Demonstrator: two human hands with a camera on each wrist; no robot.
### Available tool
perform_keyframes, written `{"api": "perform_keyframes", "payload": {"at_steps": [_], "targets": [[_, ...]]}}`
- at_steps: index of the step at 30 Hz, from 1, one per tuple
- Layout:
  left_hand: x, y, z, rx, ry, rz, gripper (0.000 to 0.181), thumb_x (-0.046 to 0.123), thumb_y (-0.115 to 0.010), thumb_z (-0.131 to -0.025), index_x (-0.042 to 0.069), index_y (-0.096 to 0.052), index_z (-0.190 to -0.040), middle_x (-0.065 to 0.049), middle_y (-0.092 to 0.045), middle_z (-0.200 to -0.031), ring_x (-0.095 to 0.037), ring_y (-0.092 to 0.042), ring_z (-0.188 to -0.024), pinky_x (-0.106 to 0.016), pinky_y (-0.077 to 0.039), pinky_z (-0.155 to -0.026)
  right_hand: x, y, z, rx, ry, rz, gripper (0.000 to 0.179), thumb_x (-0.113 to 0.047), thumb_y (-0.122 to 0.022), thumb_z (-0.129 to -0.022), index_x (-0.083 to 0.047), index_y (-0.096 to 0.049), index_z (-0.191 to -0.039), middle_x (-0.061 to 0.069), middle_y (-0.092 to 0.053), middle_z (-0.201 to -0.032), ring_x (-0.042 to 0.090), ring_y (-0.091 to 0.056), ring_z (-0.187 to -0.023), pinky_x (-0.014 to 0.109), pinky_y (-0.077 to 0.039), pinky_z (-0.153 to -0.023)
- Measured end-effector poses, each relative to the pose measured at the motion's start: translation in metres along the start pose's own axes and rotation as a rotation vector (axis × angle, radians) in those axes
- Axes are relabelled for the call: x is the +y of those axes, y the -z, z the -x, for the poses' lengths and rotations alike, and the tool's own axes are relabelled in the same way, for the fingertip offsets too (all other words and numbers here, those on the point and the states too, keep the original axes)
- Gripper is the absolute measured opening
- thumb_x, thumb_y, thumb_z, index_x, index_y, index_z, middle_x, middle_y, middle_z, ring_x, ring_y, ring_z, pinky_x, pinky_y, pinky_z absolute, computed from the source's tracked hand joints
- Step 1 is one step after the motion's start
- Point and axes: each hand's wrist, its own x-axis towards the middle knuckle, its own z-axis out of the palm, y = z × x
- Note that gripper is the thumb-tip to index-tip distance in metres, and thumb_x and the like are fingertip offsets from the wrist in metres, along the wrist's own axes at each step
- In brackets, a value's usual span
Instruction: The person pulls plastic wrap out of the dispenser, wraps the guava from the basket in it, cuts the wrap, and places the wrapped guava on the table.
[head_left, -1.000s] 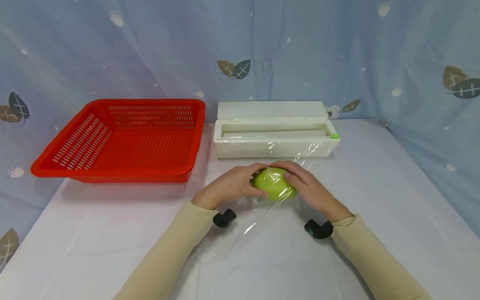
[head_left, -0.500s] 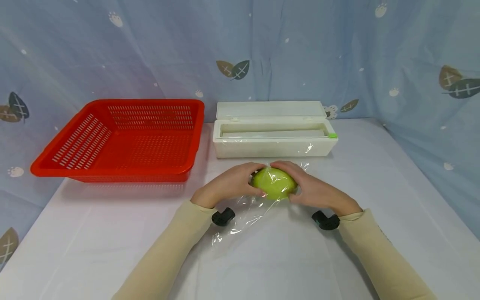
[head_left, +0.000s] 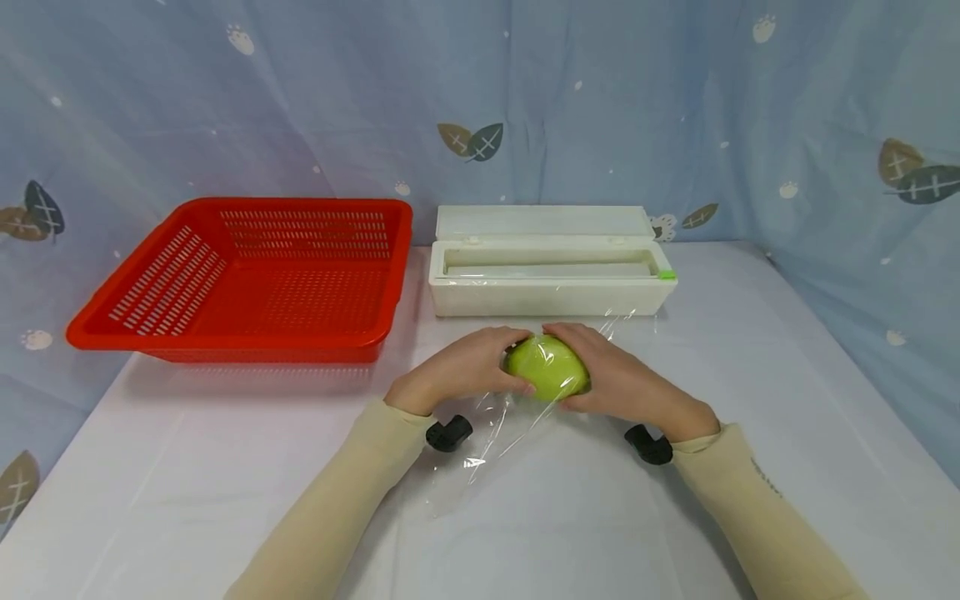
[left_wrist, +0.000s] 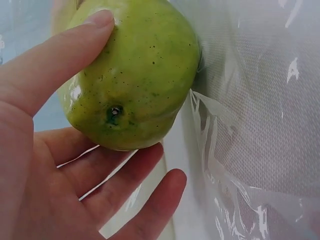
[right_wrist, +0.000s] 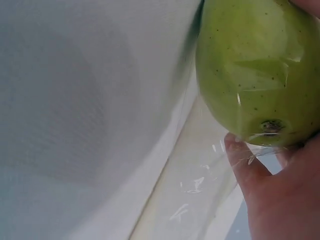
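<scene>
A speckled green pear-like fruit point(head_left: 548, 368) sits low over the table between both hands, with clear plastic wrap point(head_left: 483, 446) drawn across it. My left hand point(head_left: 467, 367) grips its left end, thumb on the near side and fingers round the far side. The wrist view from that side shows a dark stem hollow in the fruit point(left_wrist: 135, 75). My right hand point(head_left: 622, 379) holds the other end through the wrap; a brown spot marks that end of the fruit point(right_wrist: 250, 75). Loose wrap trails towards me on the left and up towards the white box.
Behind the hands stands a long white wrap box point(head_left: 551, 297), its lid up and a roll point(head_left: 551, 270) inside, with a green tab at the right corner. A red slotted basket point(head_left: 300, 342) is at the back left. A blue patterned curtain point(head_left: 585, 100) hangs behind.
My right hand has shifted slightly outwards, its thumb moving from the fruit's top to its near underside. The wrap has moved with it. My left hand keeps its hold.
</scene>
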Motion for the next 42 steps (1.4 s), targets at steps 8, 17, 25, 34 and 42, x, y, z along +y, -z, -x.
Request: {"api": "perform_keyframes", "payload": {"at_steps": [8,17,25,34,42], "targets": [[0.001,0.003,0.003,-0.027,0.017,-0.003,0.070,0.042,-0.071,-0.072,0.012,-0.042,-0.129,0.006,-0.051,-0.111,-0.008,-0.047,-0.094,-0.022,-0.040,-0.082,-0.003,-0.001,0.001,0.000,-0.023,0.065,0.089,-0.030,-0.080,-0.063,-0.020,-0.029,-0.135,-0.001,-0.032,-0.133,0.017,-0.037,-0.113,0.040,-0.041,-0.085],[0.000,0.025,0.014,-0.040,0.095,-0.005,0.031,0.030,-0.062,-0.083,0.016,-0.056,-0.109,0.007,-0.059,-0.095,-0.008,-0.054,-0.082,-0.022,-0.044,-0.073,-0.004,-0.001,0.000,0.004,-0.032,0.070,0.090,-0.030,-0.080,-0.063,-0.021,-0.029,-0.136,-0.001,-0.031,-0.134,0.019,-0.037,-0.115,0.042,-0.040,-0.086],[0.009,0.030,0.017,-0.095,0.067,-0.001,0.031,0.040,-0.051,-0.088,0.013,-0.065,-0.081,-0.001,-0.063,-0.075,-0.011,-0.049,-0.062,-0.024,-0.041,-0.057,-0.005,0.000,0.001,-0.004,-0.049,0.068,0.093,-0.029,-0.080,-0.064,-0.022,-0.024,-0.139,-0.002,-0.028,-0.136,0.020,-0.037,-0.114,0.042,-0.040,-0.086],[0.031,0.026,0.023,-0.257,0.074,-0.116,0.023,0.045,-0.063,-0.077,0.024,-0.060,-0.069,0.012,-0.056,-0.064,-0.006,-0.049,-0.061,-0.022,-0.041,-0.058,-0.004,-0.001,0.001,-0.007,-0.050,0.083,0.096,-0.036,-0.080,-0.063,-0.024,-0.023,-0.140,-0.002,-0.027,-0.137,0.020,-0.037,-0.115,0.043,-0.042,-0.083],[0.036,0.024,0.026,-0.326,0.119,-0.154,0.020,0.037,-0.068,-0.075,0.023,-0.055,-0.069,0.009,-0.053,-0.064,-0.008,-0.047,-0.063,-0.023,-0.038,-0.057,-0.003,-0.002,-0.001,0.015,-0.043,0.081,0.094,-0.030,-0.081,-0.062,-0.021,-0.027,-0.138,-0.003,-0.031,-0.134,0.018,-0.039,-0.112,0.042,-0.042,-0.082]]}}
